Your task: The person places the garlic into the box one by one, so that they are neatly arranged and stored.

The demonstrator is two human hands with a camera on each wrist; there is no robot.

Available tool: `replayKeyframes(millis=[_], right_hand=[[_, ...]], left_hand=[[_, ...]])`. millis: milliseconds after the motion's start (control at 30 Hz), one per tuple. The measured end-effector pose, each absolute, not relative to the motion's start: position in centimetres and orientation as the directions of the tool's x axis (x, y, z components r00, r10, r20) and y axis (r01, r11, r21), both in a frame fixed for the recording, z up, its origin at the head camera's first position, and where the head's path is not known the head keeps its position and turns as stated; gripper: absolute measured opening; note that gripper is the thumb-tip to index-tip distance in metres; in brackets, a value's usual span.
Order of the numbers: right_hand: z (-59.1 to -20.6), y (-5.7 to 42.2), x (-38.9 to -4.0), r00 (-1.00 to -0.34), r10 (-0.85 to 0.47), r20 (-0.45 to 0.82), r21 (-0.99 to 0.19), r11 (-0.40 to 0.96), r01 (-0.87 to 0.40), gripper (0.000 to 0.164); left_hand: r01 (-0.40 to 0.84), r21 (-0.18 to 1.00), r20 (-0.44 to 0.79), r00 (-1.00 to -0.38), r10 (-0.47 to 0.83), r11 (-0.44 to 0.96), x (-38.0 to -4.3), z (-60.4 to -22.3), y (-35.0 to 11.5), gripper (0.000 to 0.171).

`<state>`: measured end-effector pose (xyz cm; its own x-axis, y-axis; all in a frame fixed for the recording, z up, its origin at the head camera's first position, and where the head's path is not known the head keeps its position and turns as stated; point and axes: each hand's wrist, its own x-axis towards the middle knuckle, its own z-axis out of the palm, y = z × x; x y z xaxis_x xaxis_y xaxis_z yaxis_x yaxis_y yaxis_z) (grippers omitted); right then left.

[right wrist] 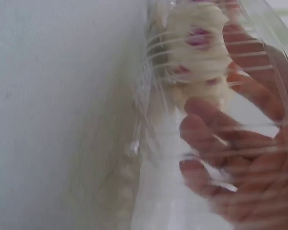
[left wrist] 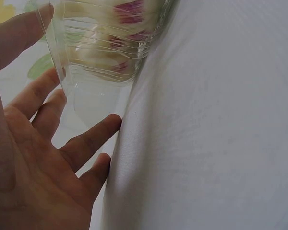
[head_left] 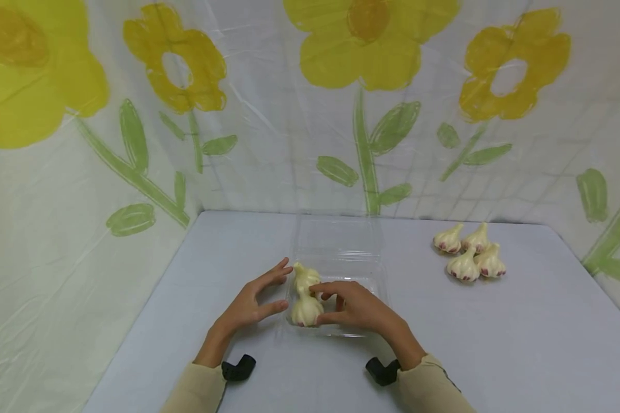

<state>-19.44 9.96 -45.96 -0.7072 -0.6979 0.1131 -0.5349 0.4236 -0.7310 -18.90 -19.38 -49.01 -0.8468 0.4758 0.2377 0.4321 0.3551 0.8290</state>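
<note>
Two garlic bulbs sit in the left side of a clear plastic clamshell box (head_left: 359,331), a rear bulb (head_left: 305,276) and a front bulb (head_left: 306,312). My right hand (head_left: 359,307) reaches into the box from the right, thumb and forefinger holding the front bulb at its right side. In the right wrist view the other fingers (right wrist: 201,136) are bent, seen through the ribbed plastic wall. My left hand (head_left: 250,298) is beside the box's left wall with fingers spread. The left wrist view shows its fingertips (left wrist: 60,74) at the clear wall and others near the table.
Several more garlic bulbs (head_left: 465,265) stand in a cluster at the back right of the white-covered table (head_left: 423,355). The box's clear lid (head_left: 338,235) lies open behind it. A curtain (head_left: 268,149) painted with yellow flowers hangs along the table's far edge.
</note>
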Motion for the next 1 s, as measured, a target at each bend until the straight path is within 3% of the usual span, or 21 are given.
replayKeyframes(millis=[233,567,833,1000], right_hand=[[-45.8,11.6,-19.0,-0.734,-0.667,0.132,-0.723,0.442,-0.531,0.055],[-45.8,13.6,-18.3,-0.785,-0.501,0.365,-0.634,0.483,-0.604,0.036],[-46.0,14.9,-18.8,-0.763,-0.425,0.486,-0.533,0.548,-0.645,0.029],[-45.8,15.6,-19.1,-0.766,-0.396,0.506,-0.529,0.559,-0.638,0.032]], left_hand=[[0.435,0.823,0.241,-0.849,0.47,0.366,-18.9,-49.1,-19.3,0.067],[0.445,0.81,0.243,-0.847,0.472,0.382,-18.8,-49.1,-19.4,0.068],[0.445,0.815,0.243,-0.844,0.478,0.371,-18.9,-49.1,-19.4,0.067],[0.446,0.813,0.244,-0.844,0.478,0.373,-18.9,-49.1,-19.4,0.068]])
